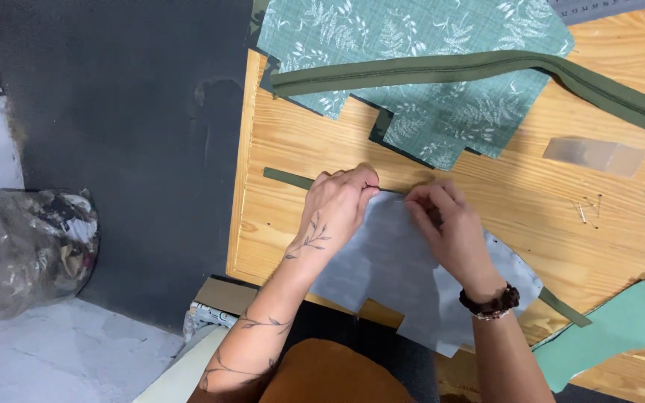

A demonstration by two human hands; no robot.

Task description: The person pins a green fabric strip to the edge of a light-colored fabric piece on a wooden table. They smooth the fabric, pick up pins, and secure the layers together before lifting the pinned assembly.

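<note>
our left hand (335, 210) grip pinching a pin (371, 186) at the grey fabric (390, 261) edge, right hand (449, 227) grip pressing fabric and green strip (287, 178) flat, wooden table (322, 142), fern fabric (412, 45) up top

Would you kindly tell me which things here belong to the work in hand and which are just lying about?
In hand: left hand, right hand, grey fabric piece, green strip.

Lying about: fern-print fabric, clear plastic box, loose pins, bag of scraps.

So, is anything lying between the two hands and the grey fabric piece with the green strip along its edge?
Nothing visible. The left hand and right hand already rest on the grey fabric piece, fingers at the green strip.
</note>
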